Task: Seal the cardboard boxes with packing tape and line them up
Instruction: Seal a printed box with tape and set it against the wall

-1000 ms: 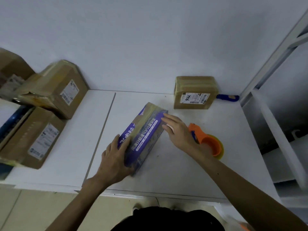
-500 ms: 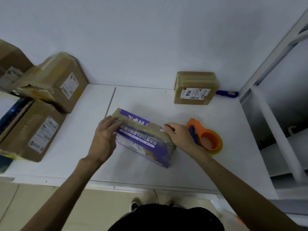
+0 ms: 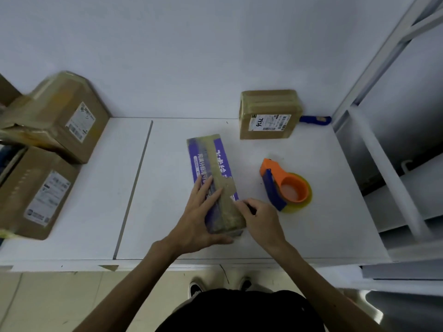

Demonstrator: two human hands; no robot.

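1. Purple box (image 3: 211, 173) lay near the middle of the white surface (image 3: 167, 245), its long axis running away from the person and its near end close to the front edge. A strip of brown tape (image 3: 227, 188) ran along its top and down over the near end.
2. Left hand (image 3: 201, 219) lay flat on the near half of the box top. Its fingers were straight and slightly spread, and the thumb stretched along the surface below the near end. It was open, pressing rather than gripping.
3. Right hand (image 3: 261, 219) was at the box's right side, by the near end. Its fingers were curled and its fingertips touched the taped edge. Whether they pinched the tape or only touched it could not be told.
4. Orange and blue tape dispenser (image 3: 285, 185), loaded with a yellowish roll, lay on the surface to the right of the purple box. It was near the right hand but apart from it.
5. Small cardboard box (image 3: 268, 109), wrapped in tape and bearing a white label, stood at the back against the wall (image 3: 191, 56), apart from the purple box. A blue handle (image 3: 314, 119) projected from behind its right side, with the rest of that item hidden.
6. Two larger cardboard boxes, each labelled, sat at the left. The farther box (image 3: 60, 116) was close to the wall and looked tilted. The nearer box (image 3: 31, 190) sat just in front of it.
7. Dark seam (image 3: 134, 188) crossed the surface from front to back, left of the purple box.
8. White metal rack (image 3: 374, 116) stood at the right.
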